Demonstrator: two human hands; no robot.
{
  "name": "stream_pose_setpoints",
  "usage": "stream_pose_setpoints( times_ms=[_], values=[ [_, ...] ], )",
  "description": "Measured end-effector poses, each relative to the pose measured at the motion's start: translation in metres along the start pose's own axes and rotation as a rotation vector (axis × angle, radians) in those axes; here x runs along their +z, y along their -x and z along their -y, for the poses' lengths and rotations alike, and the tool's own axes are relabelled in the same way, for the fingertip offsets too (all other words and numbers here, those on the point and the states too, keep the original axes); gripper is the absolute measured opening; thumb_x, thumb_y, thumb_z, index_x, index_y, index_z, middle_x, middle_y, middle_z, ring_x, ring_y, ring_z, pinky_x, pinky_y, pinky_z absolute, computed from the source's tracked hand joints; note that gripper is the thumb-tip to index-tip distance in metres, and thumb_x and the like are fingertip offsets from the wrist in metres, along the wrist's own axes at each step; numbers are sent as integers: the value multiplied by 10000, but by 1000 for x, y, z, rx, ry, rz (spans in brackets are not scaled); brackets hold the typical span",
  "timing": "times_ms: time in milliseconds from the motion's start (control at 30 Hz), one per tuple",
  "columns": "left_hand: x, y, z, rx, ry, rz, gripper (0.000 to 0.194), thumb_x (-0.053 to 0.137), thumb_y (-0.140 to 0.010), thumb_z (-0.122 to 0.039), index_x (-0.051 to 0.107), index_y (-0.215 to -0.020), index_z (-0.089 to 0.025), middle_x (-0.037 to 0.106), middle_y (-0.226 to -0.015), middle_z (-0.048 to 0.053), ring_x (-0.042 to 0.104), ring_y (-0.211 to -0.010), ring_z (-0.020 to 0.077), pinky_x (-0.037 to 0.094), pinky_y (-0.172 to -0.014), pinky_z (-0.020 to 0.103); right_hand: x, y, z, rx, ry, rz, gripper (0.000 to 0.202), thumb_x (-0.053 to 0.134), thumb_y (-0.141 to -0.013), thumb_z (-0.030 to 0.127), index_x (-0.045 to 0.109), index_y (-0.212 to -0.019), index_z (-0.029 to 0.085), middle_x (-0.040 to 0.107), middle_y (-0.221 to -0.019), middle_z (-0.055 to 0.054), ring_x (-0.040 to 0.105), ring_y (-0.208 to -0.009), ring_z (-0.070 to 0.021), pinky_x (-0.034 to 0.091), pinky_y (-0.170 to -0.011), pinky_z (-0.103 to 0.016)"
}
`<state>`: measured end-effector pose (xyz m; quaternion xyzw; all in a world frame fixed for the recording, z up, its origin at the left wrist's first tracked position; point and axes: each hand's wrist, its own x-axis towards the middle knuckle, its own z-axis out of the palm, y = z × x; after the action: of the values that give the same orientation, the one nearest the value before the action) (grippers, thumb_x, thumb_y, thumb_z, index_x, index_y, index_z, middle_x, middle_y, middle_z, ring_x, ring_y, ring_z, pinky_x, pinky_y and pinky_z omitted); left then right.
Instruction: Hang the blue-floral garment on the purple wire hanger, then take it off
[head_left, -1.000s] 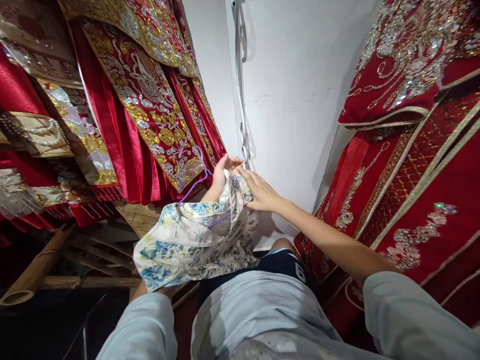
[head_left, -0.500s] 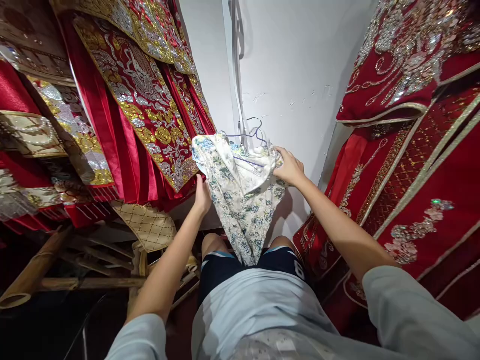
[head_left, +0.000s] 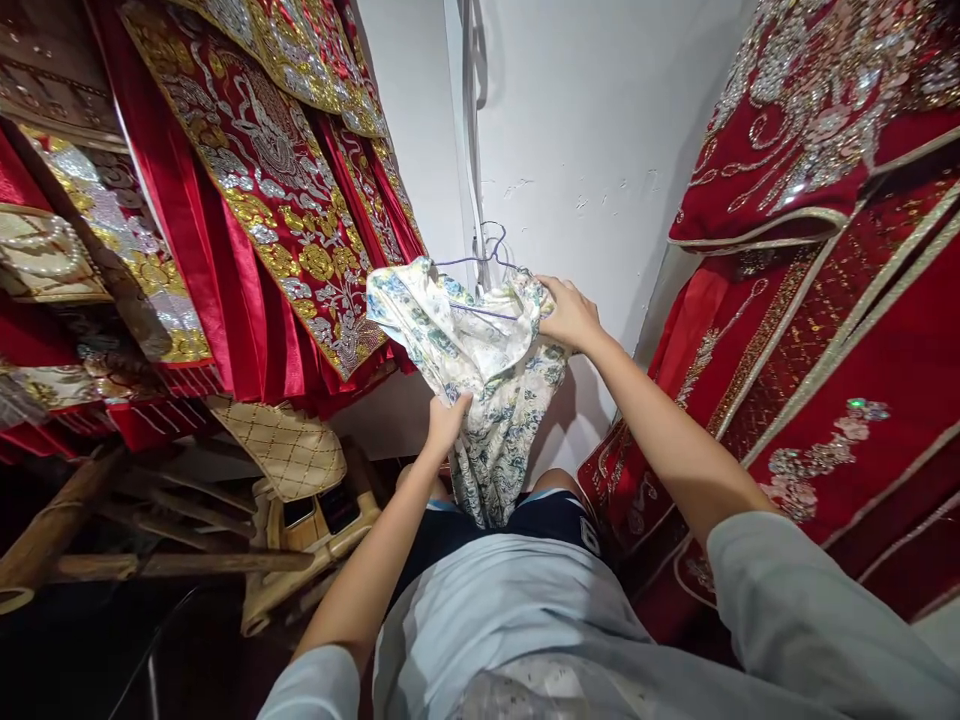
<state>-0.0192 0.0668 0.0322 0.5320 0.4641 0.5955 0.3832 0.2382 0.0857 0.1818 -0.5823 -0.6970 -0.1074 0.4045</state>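
Note:
A white garment with a blue and green floral print point(head_left: 502, 420) hangs in front of me on a thin purple hanger point(head_left: 491, 262). My right hand point(head_left: 568, 315) is closed on the garment's right shoulder, the thumb on the near side. Lower down, on the garment's left side, my left hand point(head_left: 448, 425) pinches the fabric, with its other fingers hidden behind the cloth. The neckline sags open around the hanger's lower bar. Fabric tapers down to between my knees.
Embroidered red and gold garments point(head_left: 277, 190) hang on the left, and beaded red ones point(head_left: 810, 300) on the right. A white wall point(head_left: 585, 120) with a vertical metal pole point(head_left: 471, 120) stands ahead. Bamboo furniture point(head_left: 187, 566) is at lower left, beside a quilted gold cloth point(head_left: 289, 445).
My left hand has moved right and down from beside the garment's left edge onto its front. The garment and hanger have shifted slightly left; my right hand keeps its hold on the shoulder.

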Motion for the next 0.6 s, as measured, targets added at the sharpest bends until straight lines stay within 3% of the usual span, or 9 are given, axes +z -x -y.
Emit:
stream_pose_setpoints(
  times_ms=[133, 233, 300, 333, 400, 467, 533, 600],
  values=[
    [-5, 0, -3, -29, -13, 37, 587, 876, -649, -341, 637, -1158, -172, 632, -1338, 197, 479, -1390, 361, 397, -1121, 422, -6, 3, 4, -179, -99, 124, 907, 743, -685, 392, 421, -1511, 197, 562, -1361, -170, 562, -1216, -410, 477, -991, -528],
    [-3, 13, 8, -91, -3, 72, 665, 905, -602, -278, 639, -1203, -174, 620, -1358, 213, 464, -1400, 385, 380, -1142, 461, -3, 26, 10, -280, -154, 220, 1011, 770, -667, 338, 341, -1560, 133, 395, -1564, -210, 383, -1420, -430, 334, -1146, -567],
    [3, 25, 17, -107, 22, 104, 683, 895, -606, -240, 636, -1235, -181, 636, -1347, 193, 501, -1374, 365, 373, -1154, 470, 5, 47, 19, -326, -239, 285, 888, 752, -717, 316, 419, -1524, 157, 378, -1595, -182, 301, -1482, -398, 241, -1194, -572],
    [7, 31, 22, -109, 37, 117, 688, 887, -614, -230, 632, -1252, -186, 646, -1339, 180, 521, -1360, 347, 370, -1159, 468, 12, 59, 23, -342, -313, 329, 766, 731, -756, 322, 496, -1472, 181, 436, -1566, -160, 332, -1472, -371, 246, -1194, -556],
    [16, 44, 31, -108, 67, 127, 689, 871, -644, -235, 619, -1284, -191, 668, -1311, 167, 554, -1331, 320, 372, -1160, 468, 29, 81, 30, -283, -492, 435, 478, 695, -810, 346, 670, -1269, 212, 636, -1372, -112, 528, -1318, -305, 368, -1121, -468],
    [24, 55, 38, -113, 89, 115, 678, 857, -679, -260, 608, -1305, -190, 691, -1271, 168, 587, -1294, 316, 392, -1144, 480, 49, 101, 31, -64, -591, 494, 272, 716, -788, 408, 747, -946, 189, 754, -1002, -80, 673, -977, -251, 495, -907, -375],
    [30, 64, 45, -111, 104, 92, 659, 837, -713, -282, 599, -1320, -188, 705, -1244, 162, 606, -1272, 311, 413, -1127, 477, 68, 118, 27, 143, -605, 505, 344, 709, -776, 501, 670, -681, 172, 683, -675, -42, 627, -670, -197, 487, -682, -315],
    [33, 69, 50, -96, 109, 67, 634, 816, -735, -281, 597, -1322, -184, 708, -1238, 149, 605, -1276, 295, 421, -1125, 452, 84, 135, 24, 245, -606, 516, 482, 626, -821, 583, 570, -557, 183, 584, -524, -17, 537, -518, -156, 426, -561, -283]
  ],
)
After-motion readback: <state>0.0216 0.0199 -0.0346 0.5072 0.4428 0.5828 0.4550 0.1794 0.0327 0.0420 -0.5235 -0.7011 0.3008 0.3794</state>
